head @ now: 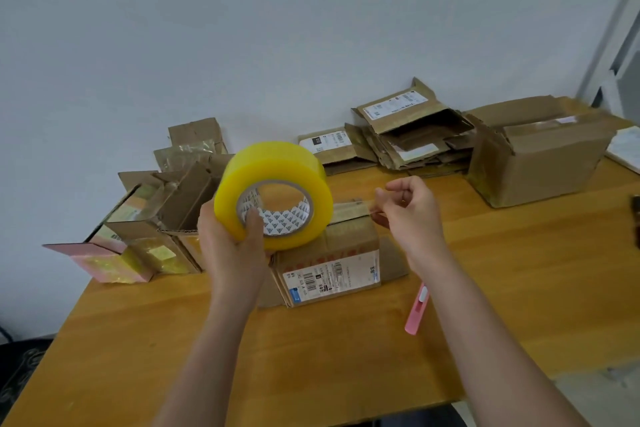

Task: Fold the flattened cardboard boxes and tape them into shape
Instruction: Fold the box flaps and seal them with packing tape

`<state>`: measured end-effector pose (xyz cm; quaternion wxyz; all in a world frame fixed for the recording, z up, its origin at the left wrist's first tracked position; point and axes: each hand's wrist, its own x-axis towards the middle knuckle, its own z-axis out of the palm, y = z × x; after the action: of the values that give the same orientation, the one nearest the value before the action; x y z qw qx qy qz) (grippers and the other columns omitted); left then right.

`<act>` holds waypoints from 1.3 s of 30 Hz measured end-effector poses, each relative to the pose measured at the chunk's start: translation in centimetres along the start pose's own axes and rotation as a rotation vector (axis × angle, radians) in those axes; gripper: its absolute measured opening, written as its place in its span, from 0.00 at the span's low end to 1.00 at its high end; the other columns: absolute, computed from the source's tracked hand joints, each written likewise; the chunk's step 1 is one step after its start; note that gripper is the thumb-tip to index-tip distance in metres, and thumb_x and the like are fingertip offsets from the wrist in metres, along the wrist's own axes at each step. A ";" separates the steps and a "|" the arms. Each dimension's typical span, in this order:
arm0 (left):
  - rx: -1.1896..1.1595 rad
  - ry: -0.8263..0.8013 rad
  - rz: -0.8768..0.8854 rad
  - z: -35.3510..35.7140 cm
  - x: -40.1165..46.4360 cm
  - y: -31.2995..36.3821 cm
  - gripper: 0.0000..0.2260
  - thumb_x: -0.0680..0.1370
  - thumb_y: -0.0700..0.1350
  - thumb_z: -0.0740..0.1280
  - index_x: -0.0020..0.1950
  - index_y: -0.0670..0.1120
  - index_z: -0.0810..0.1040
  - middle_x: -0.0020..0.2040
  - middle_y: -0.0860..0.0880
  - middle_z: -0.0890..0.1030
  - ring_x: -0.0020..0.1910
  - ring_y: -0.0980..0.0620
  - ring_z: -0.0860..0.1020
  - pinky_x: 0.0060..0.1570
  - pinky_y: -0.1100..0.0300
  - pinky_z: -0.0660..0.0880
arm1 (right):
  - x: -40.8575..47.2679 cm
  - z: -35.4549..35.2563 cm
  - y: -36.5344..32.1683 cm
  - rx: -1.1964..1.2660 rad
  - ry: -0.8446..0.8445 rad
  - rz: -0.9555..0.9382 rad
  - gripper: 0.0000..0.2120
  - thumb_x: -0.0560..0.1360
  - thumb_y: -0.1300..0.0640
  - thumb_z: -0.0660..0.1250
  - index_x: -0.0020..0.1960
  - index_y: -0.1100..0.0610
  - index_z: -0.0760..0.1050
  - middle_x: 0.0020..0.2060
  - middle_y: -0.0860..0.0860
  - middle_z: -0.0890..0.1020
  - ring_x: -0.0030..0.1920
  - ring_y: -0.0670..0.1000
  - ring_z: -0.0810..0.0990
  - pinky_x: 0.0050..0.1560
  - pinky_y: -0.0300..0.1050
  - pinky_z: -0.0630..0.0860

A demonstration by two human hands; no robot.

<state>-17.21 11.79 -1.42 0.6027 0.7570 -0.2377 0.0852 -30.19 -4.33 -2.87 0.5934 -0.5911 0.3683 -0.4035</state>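
On the far left of the desk [485, 305] I see the folded boxes [145, 225] parked together, some with flaps still up. I judge they sit there to keep the middle free.

My left hand [232, 246] holds the tape roll [273, 198] up over the middle box [329, 263]. Its fingers are curled round the roll's rim, with the thumb [254, 222] hooked into the core, which I take as a way to let the roll turn while tape pays out. The box sits near me, label side facing me, right under the roll, so a strip can drop straight onto its top seam.

A short clear strip [349, 208] runs right from the roll to my right hand [405, 208], whose fingers are closed in a pinch on the strip's end, keeping it taut and off the cardboard. I cannot tell whether any of it touches the box yet.

The pink cutter [417, 308] lies just right of the box, near the right hand, ready for the cut.

Far right of centre lies the flat stack [408, 135], still to be folded, with a big box [533, 159] beside it.
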 end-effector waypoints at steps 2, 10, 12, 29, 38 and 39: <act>-0.013 -0.007 0.014 0.1 0.0 -0.3 0.09 0.80 0.43 0.66 0.58 0.49 0.70 0.54 0.46 0.76 0.49 0.50 0.75 0.43 0.57 0.73 | -0.2 0.2 0.5 -0.032 0.031 -0.050 0.06 0.79 0.59 0.67 0.49 0.50 0.71 0.45 0.52 0.79 0.40 0.46 0.83 0.44 0.41 0.82; -0.099 0.024 0.034 0.1 -0.8 -0.8 0.16 0.80 0.53 0.65 0.65 0.51 0.68 0.59 0.46 0.75 0.57 0.46 0.77 0.48 0.38 0.79 | -0.6 0.4 1.4 -0.057 0.078 -0.152 0.09 0.79 0.60 0.66 0.47 0.49 0.69 0.44 0.51 0.77 0.39 0.49 0.84 0.42 0.48 0.83; -0.075 0.005 0.068 0.2 -0.9 -0.6 0.15 0.81 0.52 0.64 0.65 0.49 0.69 0.59 0.47 0.73 0.58 0.46 0.76 0.50 0.40 0.78 | -0.5 0.4 1.6 -0.074 0.079 -0.139 0.09 0.78 0.60 0.67 0.47 0.49 0.69 0.44 0.51 0.77 0.40 0.49 0.84 0.42 0.47 0.82; 0.098 -0.067 0.117 0.6 0.1 -0.7 0.12 0.80 0.52 0.63 0.62 0.52 0.69 0.54 0.54 0.70 0.54 0.48 0.74 0.45 0.39 0.79 | 0.4 0.0 3.9 -0.160 -0.005 0.190 0.14 0.75 0.47 0.71 0.53 0.53 0.72 0.46 0.50 0.80 0.46 0.51 0.80 0.49 0.50 0.80; -0.040 -0.064 -0.049 1.1 -0.7 -0.6 0.16 0.78 0.50 0.69 0.36 0.43 0.72 0.28 0.47 0.70 0.26 0.54 0.66 0.28 0.56 0.64 | 0.0 0.4 3.8 -0.103 -0.002 0.284 0.15 0.74 0.45 0.71 0.52 0.55 0.74 0.46 0.51 0.80 0.44 0.51 0.80 0.43 0.48 0.79; -0.060 -0.074 -0.057 1.2 -0.8 -0.7 0.17 0.78 0.49 0.69 0.35 0.39 0.73 0.27 0.44 0.70 0.27 0.50 0.66 0.29 0.54 0.64 | -0.1 0.5 3.8 -0.083 0.004 0.265 0.13 0.75 0.47 0.70 0.50 0.56 0.74 0.44 0.51 0.80 0.43 0.50 0.80 0.40 0.45 0.77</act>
<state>-17.83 11.02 -2.64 0.6181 0.7478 -0.2404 0.0327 -29.64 -4.09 -6.62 0.6160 -0.5604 0.4606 -0.3072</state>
